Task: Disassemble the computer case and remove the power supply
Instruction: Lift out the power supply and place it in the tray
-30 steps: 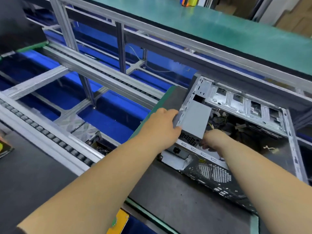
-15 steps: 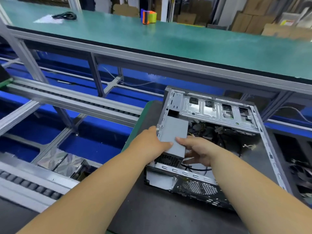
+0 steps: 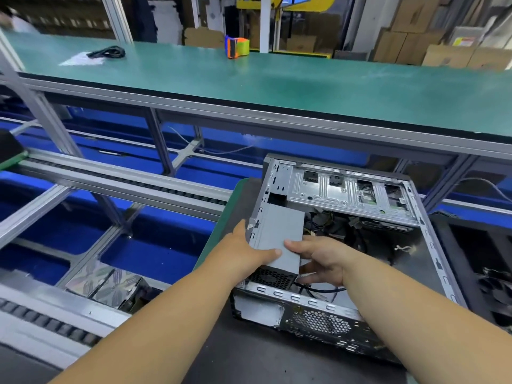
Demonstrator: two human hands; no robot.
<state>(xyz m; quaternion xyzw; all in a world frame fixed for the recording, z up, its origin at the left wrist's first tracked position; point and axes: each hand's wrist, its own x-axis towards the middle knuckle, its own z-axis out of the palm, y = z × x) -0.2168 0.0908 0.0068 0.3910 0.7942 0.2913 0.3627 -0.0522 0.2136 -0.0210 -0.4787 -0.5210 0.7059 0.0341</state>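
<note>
An open computer case (image 3: 432, 245) lies on its side on a dark mat, its interior facing up. A grey power supply box (image 3: 279, 231) sits tilted in the case's near left corner, its vented end toward me. My left hand (image 3: 246, 253) grips the box's left side with the thumb across its top. My right hand (image 3: 321, 259) holds its right side, thumb on top and fingers underneath. Black cables (image 3: 321, 289) trail from below the box inside the case.
The dark mat (image 3: 249, 356) lies on a pallet beside a roller conveyor (image 3: 124, 187) with blue troughs. A green workbench (image 3: 277, 79) runs across the back, carrying a black cable (image 3: 106, 52) and an orange tape dispenser (image 3: 235, 47). Cardboard boxes stand behind it.
My right hand came up from inside the case onto the power supply's right side. The box's near end has lifted, and my head has raised its view.
</note>
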